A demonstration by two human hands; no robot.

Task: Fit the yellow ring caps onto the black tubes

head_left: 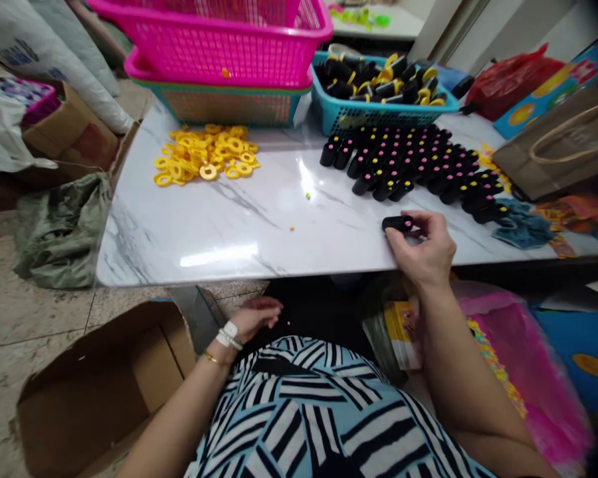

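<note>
Between the thumb and fingers of my right hand (426, 251) is a small black plastic cylinder (395, 224) with a pink dot on its end. It lies on its side at the tabletop, near the front edge. Beyond it, several rows of similar black cylinders (393, 156) stand close together, with pink or yellow dots on top. My left hand (259, 315) is below the table edge, near my lap. Its fingers are loosely curled together, and nothing shows in them. A heap of yellow plastic rings (206, 151) sits on the left of the white marbled table (229, 226).
Stacked pink baskets (224, 50) stand at the back. Beside them, a blue basket (379, 116) holds black and yellow pieces. A brown paper bag (563, 139) is at the right. Cardboard box (104, 392) and pink-lined container (523, 358) flank me below.
</note>
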